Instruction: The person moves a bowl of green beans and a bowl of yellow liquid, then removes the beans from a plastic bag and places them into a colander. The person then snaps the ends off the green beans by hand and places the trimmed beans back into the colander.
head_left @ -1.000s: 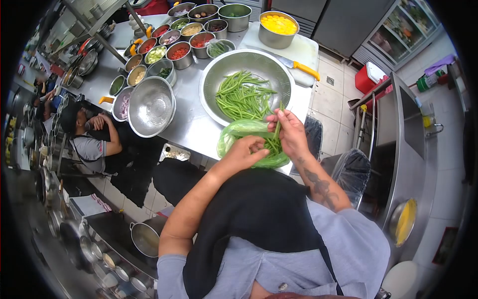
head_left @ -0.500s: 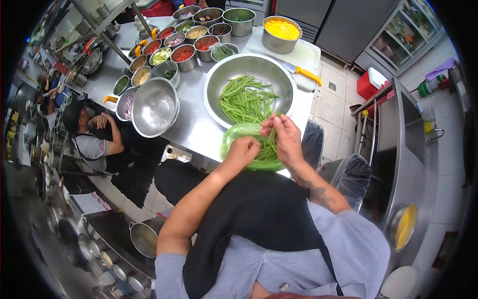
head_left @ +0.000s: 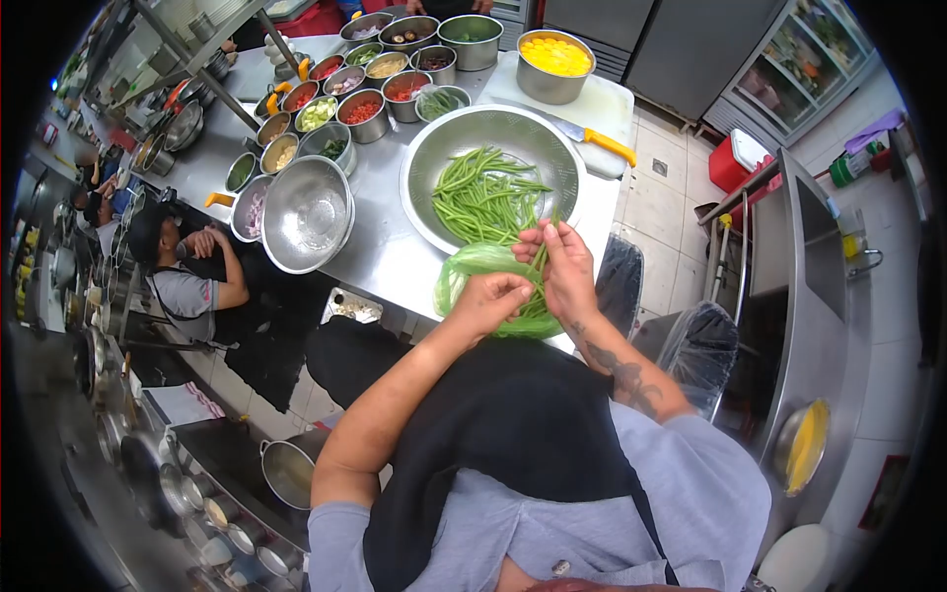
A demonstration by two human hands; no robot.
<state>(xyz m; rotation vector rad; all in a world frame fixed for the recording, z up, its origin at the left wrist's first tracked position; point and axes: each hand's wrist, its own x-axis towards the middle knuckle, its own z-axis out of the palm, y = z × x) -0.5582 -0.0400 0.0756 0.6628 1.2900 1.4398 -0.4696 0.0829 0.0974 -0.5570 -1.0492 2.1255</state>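
Observation:
Green beans [head_left: 485, 187] lie heaped in a large perforated metal colander [head_left: 419, 163] on the steel table. At the colander's near side sits a light-green plastic bag [head_left: 456, 278], open, with more beans partly hidden under my hands. My right hand [head_left: 564, 268] is closed around a few green beans above the bag, their tips showing between thumb and fingers. My left hand [head_left: 490, 304] is just to its left, over the bag, thumb and fingers pinched together. Whatever is in that pinch is too small to make out.
A knife with a yellow handle [head_left: 610, 147] rests on a white cutting board [head_left: 612, 104], beside a pot of yellow food [head_left: 554, 79]. Several metal containers of chopped ingredients [head_left: 363, 116] and an empty bowl [head_left: 306, 212] stand left. Lined bins [head_left: 698, 345] are at right. A co-worker [head_left: 192, 266] is at left.
My left hand has shifted slightly right, its fingertips closer to my right hand. My right hand stays nearly in place with the beans. Another person's hands show more at the table's far end.

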